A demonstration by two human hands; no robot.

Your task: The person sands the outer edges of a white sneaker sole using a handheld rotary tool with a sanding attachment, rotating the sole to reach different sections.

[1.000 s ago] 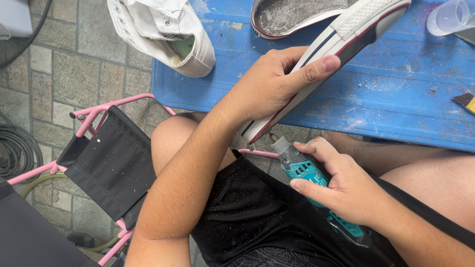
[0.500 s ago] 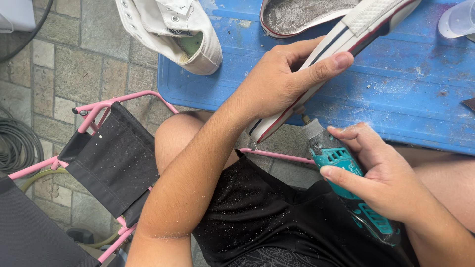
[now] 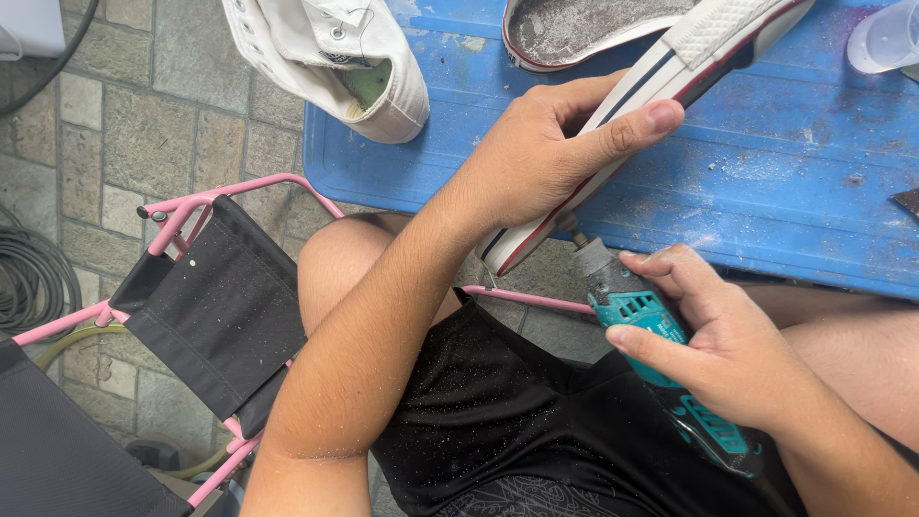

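From the head view, the left hand [image 3: 536, 158] wraps around a white shoe sole [image 3: 661, 86] tilted over the blue surface's [image 3: 766, 182] near edge. The right hand [image 3: 728, 345] grips a teal rotary tool [image 3: 637, 311], tip touching the sole's heel. A white sneaker [image 3: 335, 57] overhangs the far-left corner; a clear cup [image 3: 885, 38], contents unclear, sits far right.

The right hand [image 3: 728, 349] has carried the teal rotary tool [image 3: 651, 354] up from the lap, so its tip now sits at the lower edge of the shoe sole [image 3: 661, 91], seemingly touching it. The left hand [image 3: 541, 158] has raised the sole slightly toward the upper right.
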